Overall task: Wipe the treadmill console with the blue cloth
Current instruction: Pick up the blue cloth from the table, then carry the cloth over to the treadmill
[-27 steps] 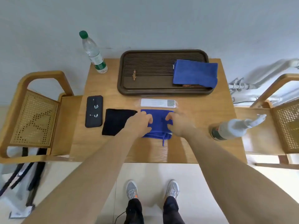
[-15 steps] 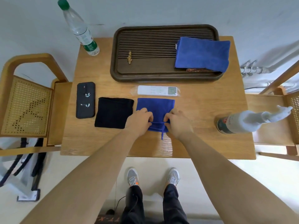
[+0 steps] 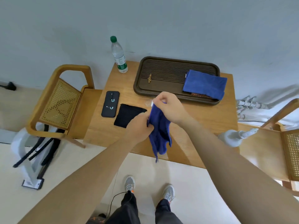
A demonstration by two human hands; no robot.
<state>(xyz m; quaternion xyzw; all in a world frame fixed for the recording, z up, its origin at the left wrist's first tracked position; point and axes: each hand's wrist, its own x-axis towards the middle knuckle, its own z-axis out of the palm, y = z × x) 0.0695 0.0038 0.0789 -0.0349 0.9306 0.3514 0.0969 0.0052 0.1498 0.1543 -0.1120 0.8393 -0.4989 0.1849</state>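
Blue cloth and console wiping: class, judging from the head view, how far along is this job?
Done: the dark blue cloth is off the wooden table, pinched high by the right hand and gripped lower by the left hand. In hand: it hangs loosely between them. Left: all the wiping; no treadmill console is in view. A second blue cloth lies untouched on the brown slatted tray.

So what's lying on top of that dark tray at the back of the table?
On the tray lie a folded blue towel and a small gold figurine. A reddish-brown edge peeks from beneath the towel; the rest is covered.
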